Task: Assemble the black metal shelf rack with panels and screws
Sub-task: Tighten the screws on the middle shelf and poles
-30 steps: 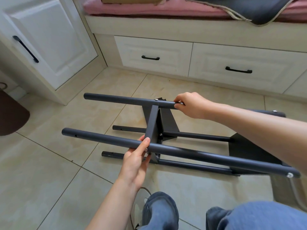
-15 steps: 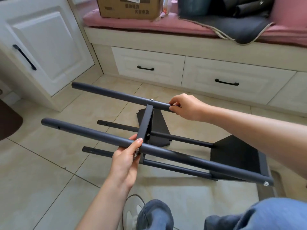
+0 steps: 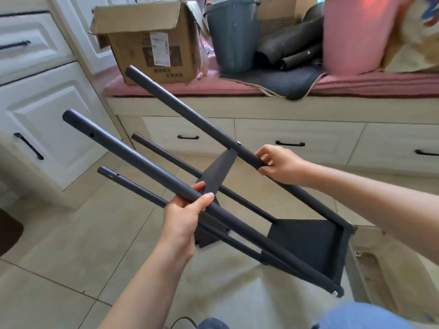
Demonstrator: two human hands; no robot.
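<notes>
Above the tiled floor, both hands (image 3: 183,217) (image 3: 281,165) grip rack (image 3: 308,243) poles, fingers partly hidden, apparently curled.

Black rack (image 3: 306,243), brown cardboard box (image 3: 152,41), grey bucket (image 3: 234,34), pink cushion (image 3: 356,83).

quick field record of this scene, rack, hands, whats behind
rack: black metal shelf rack, part built, tilted, free pole ends up-left
panels fitted: lower panel; middle panel
left hand: left hand grips the near pole
right hand: right hand grips the far pole
behind: cardboard box, grey bucket on the pink-cushioned bench
floor: beige tile
</notes>
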